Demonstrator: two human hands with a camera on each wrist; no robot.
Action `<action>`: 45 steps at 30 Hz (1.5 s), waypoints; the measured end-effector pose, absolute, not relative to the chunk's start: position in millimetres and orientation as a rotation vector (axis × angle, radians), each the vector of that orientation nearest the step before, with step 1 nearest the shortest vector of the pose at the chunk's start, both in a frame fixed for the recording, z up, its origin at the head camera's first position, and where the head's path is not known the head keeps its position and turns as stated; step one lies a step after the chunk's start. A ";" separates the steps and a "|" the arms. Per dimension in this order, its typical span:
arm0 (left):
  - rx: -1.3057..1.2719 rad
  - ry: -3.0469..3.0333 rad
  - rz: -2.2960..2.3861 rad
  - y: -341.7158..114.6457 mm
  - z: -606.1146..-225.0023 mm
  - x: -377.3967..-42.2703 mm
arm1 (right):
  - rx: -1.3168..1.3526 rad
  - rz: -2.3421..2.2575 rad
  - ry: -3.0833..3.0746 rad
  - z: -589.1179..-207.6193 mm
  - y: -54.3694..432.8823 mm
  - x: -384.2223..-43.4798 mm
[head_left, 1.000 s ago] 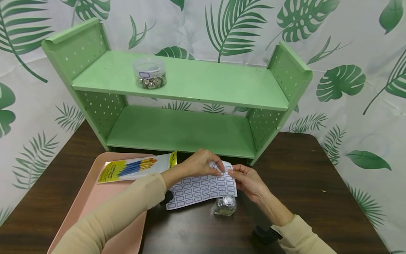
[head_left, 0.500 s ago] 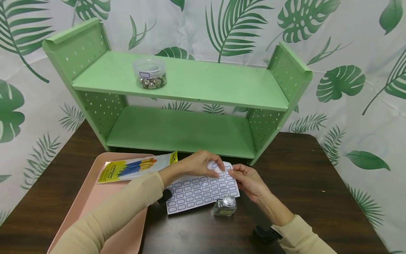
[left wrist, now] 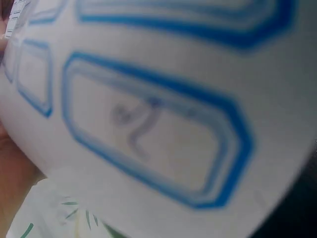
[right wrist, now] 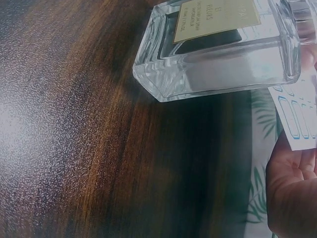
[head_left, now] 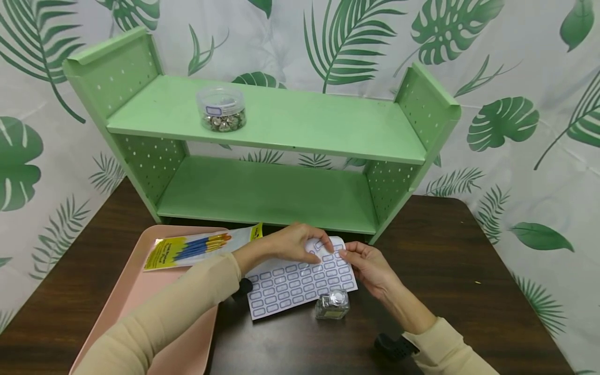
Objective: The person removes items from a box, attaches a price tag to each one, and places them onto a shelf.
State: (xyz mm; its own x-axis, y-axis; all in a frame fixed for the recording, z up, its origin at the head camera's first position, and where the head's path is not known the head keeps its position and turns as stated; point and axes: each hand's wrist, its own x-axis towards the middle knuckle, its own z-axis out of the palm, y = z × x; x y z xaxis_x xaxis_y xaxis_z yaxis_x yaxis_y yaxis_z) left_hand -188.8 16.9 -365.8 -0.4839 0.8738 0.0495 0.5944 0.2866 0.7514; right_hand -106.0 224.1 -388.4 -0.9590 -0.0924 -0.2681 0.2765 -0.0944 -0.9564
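Note:
A white sheet of blue-bordered labels (head_left: 300,285) is held tilted over the dark table, its top edge bent. My left hand (head_left: 292,245) grips its upper part, thumb and index finger curled at the labels. My right hand (head_left: 372,268) pinches the upper right edge between thumb and finger. Close up in the left wrist view, one label (left wrist: 153,129) carries a faint dark mark. A clear glass perfume bottle (head_left: 332,307) stands just in front of the sheet's lower right edge; its gold label (right wrist: 216,17) shows in the right wrist view.
On the left lies a pink tray (head_left: 140,291) with a packet of paintbrushes (head_left: 201,247) across its far end. Behind stands a green two-tier shelf (head_left: 281,120), bearing a clear jar of small metallic pieces (head_left: 222,109) on top. Dark wooden table (head_left: 459,281) extends to the right.
The sheet has turned slightly, its lower left corner coming down and its right edge shifting right. Both hands keep nearly the same place on it. Bottle, tray and jar have not moved.

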 end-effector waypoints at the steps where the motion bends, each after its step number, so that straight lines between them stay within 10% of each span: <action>1: 1.318 2.188 1.031 16.8 -365.7 -188.6 | 0.204 -2.148 1.925 -388.3 224.0 -105.8; 45: 1.223 2.071 1.049 18.1 -367.6 -190.1 | 0.242 -2.104 1.961 -396.7 226.2 -106.4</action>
State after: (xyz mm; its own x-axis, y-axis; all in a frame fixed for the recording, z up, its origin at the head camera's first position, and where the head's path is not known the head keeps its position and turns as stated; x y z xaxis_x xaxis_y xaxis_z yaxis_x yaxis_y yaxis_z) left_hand -190.1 18.1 -367.6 -0.4628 0.8855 -0.0426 0.4896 0.2953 0.8204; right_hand -106.4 226.2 -396.7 -0.9537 -0.0717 -0.2920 0.2963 -0.0594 -0.9532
